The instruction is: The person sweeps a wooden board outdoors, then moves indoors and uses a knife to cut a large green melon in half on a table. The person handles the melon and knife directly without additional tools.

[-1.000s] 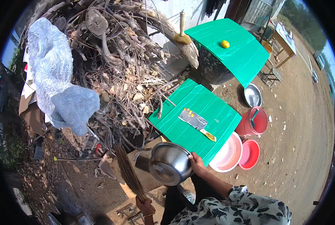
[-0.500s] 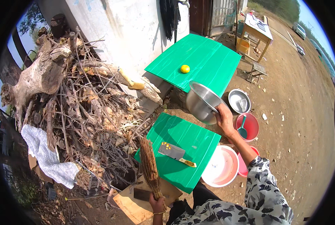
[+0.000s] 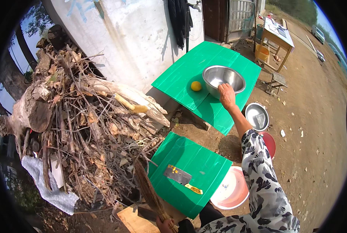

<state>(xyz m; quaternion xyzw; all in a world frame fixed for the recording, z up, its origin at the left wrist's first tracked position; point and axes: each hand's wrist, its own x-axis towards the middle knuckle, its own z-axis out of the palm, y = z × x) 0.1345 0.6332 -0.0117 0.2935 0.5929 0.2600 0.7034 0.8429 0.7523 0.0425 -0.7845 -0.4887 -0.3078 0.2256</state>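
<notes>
My right hand [image 3: 227,95] reaches across to the far green table [image 3: 173,79] and grips the near rim of a steel mixing bowl [image 3: 224,79], which rests upright on that surface. Just left of the bowl lies a round yellow fruit [image 3: 196,86]. Down at the lower edge my left hand [image 3: 165,224] is closed around the handle end of a whisk broom [image 3: 147,186], its bristles pointing up and away. On the near green board [image 3: 208,171] lies a cleaver [image 3: 179,175] with yellow bits on its blade; the bowl and broom do not touch it.
A heap of branches and logs [image 3: 84,136] fills the left side. To the right stand a metal basin [image 3: 257,116], a red bucket [image 3: 269,144] partly behind my sleeve, and a pink-and-white basin [image 3: 231,190]. A wooden table [image 3: 276,37] and a stool [image 3: 277,81] are farther back.
My right hand has moved the bowl away from me, from tilted in the air between the boards to upright on the far green table. The broom has shifted lower and left.
</notes>
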